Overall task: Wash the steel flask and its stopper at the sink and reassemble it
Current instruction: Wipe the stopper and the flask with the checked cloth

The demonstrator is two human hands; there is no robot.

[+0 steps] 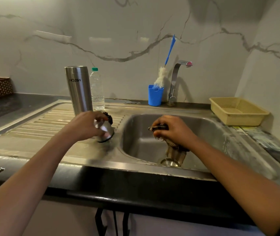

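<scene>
Fingers of the left hand [84,125] were curled round a short shiny steel cap with a black rim [106,132], which sat on the ribbed steel table [38,126]. A black bumpy part [109,117] showed by the thumb. It may have been the stopper, but I could not tell. The tall silver steel flask [78,89] stood straight up just behind those fingers. Its name read upside down, so its mouth likely faced down. The right hand [171,130] was off to the side, low in the grey steel sink [212,130], squeezing a wet brown scrubber [174,149]. The flask was much nearer the left fingers, so I think that hand should reach back for it.
</scene>
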